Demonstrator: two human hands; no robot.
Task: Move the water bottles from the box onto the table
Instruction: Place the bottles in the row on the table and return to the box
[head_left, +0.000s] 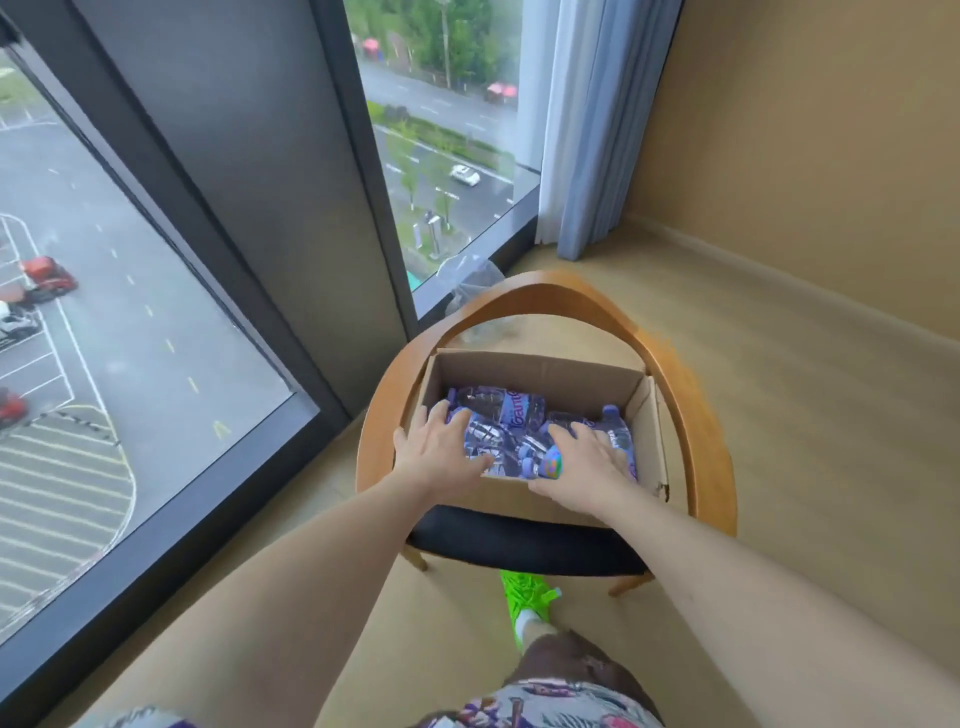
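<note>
I am at the very start of this job, as far as I can judge: the water bottles lie on their sides in the cardboard box, low in the centre of the frame, and none shows outside it. The box sits on the dark seat of a wooden chair beside the window. My left hand reaches over the box's left wall, fingers spread and laid on a purple-labelled bottle. My right hand lies over the bottles at the right of the box, fingers resting on them. Neither has closed round a bottle yet; both are flat rather than clamped. No worktop appears anywhere in view (it must be off-frame), so every bottle is left to lift and carry. How many bottles there are I cannot count.
</note>
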